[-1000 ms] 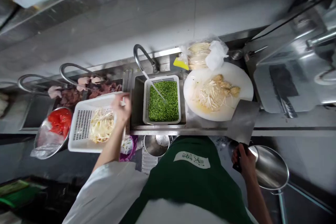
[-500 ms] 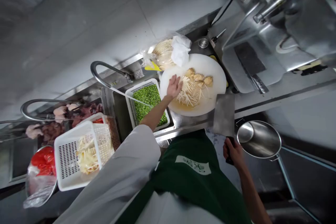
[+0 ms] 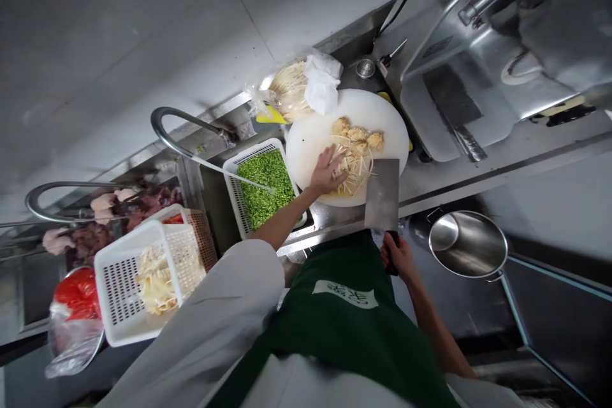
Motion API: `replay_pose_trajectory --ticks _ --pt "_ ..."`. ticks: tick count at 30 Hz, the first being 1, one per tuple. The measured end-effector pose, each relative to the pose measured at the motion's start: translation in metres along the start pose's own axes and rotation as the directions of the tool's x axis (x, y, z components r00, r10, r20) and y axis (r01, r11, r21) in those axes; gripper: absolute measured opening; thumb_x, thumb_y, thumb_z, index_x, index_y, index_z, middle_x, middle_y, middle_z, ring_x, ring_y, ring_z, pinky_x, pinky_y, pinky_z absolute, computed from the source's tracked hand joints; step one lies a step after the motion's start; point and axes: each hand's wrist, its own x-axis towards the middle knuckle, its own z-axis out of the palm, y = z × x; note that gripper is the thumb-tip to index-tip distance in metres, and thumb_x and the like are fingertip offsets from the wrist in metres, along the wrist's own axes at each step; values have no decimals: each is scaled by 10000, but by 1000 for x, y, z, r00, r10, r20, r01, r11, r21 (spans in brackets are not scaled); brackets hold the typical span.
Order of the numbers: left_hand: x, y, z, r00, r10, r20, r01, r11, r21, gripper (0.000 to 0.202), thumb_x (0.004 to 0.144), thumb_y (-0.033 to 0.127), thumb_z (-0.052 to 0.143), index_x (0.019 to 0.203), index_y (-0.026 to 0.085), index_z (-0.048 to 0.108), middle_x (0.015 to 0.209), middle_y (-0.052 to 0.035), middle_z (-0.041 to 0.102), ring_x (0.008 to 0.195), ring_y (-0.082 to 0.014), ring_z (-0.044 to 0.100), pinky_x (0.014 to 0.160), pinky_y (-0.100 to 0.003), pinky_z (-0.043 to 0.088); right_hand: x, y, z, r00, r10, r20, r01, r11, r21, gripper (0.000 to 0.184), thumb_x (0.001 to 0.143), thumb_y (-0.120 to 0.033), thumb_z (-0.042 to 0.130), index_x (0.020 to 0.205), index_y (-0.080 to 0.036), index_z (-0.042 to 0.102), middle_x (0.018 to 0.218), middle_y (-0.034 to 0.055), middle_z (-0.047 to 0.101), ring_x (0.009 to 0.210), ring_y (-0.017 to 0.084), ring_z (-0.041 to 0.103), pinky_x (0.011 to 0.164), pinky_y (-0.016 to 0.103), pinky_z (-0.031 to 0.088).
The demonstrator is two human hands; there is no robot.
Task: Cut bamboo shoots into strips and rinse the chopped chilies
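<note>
My left hand (image 3: 327,171) rests with its fingers stretched out on a heap of thin white enoki mushrooms (image 3: 355,173), spread over a round white cutting board (image 3: 308,134). The fingers lie flat on the strands, not wrapped round them. In my right hand (image 3: 398,253) is the black handle of a cleaver (image 3: 382,194). Its broad blade reaches over the board's near edge, just right of the mushrooms. Behind the heap sit several light-brown clumps (image 3: 357,134), probably cut mushroom bases.
Left of the board, a white basket (image 3: 231,185) holds chopped greens (image 3: 268,188). Bagged enoki (image 3: 289,89) lies behind. Another cleaver (image 3: 456,111) rests on a tray at right. A steel pot (image 3: 482,245) stands lower right; a white crate (image 3: 125,287) sits at left.
My left hand has moved right and toward me, onto the mushrooms. The cleaver in my right hand has moved left and up, with its blade now over the board's near edge.
</note>
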Motion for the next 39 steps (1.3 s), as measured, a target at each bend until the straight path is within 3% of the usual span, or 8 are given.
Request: replay_pose_trajectory --ticks 8,12,18,22,28,33,36,39 --pt "-12 43 45 992 -56 -111 54 998 -24 861 894 779 715 1589 287 591 1875 -74 75 1721 -442 34 1381 -658 191 13 8 70 999 -19 39 19 1000 -7 742 672 -934 773 795 -277 453 518 -61 500 366 122 436 316 269 395" --pt "-11 54 54 987 -55 -153 38 993 -113 763 958 752 649 1555 278 610 1874 -66 68 1726 -398 73 1397 -632 184 9 5 95 999 -53 11 53 998 -30 756 667 -953 746 803 -277 438 515 -76 487 361 112 435 307 249 383" --pt "-17 70 35 982 -91 -169 51 973 -226 696 1053 672 539 1645 309 491 1870 -51 58 1732 -359 82 1413 -630 172 -8 5 107 993 -112 39 115 992 -59 723 733 -934 718 834 -275 437 548 -78 509 379 109 460 334 241 406" --pt "-22 86 8 970 -34 -242 -4 988 -156 701 1077 621 515 1703 341 374 1869 -40 29 1729 -369 97 1407 -668 199 -21 2 109 984 -159 76 165 983 -84 699 777 -924 684 842 -278 427 552 -85 494 383 106 445 350 246 403" --pt "-59 82 -77 924 -32 -380 55 997 50 748 1117 584 430 1781 381 152 1866 -39 33 1731 -389 7 1413 -696 167 -41 -17 139 936 -257 242 315 917 -244 597 896 -850 611 808 -283 445 528 -46 534 392 136 475 390 279 396" --pt "-165 28 -188 804 -218 -553 304 950 67 743 1086 626 504 1757 408 272 1853 -34 129 1714 -461 -27 1369 -798 129 -72 -39 211 738 -272 618 553 768 -323 546 992 -772 542 772 -277 474 472 -36 531 414 140 495 500 287 454" --pt "-254 -1 -263 617 -332 -713 460 888 -16 719 1082 628 521 1730 370 348 1843 -60 175 1713 -470 41 1352 -787 195 -94 -43 283 566 -197 801 649 705 -285 534 1026 -746 515 778 -275 476 450 -49 517 406 133 493 518 272 462" --pt "-351 -27 -325 321 -338 -885 598 797 -87 686 1087 617 514 1702 340 388 1845 -59 187 1722 -421 83 1369 -713 225 -124 -35 374 346 -16 938 676 698 -238 513 1021 -726 544 791 -276 459 439 -71 499 358 125 481 442 251 410"
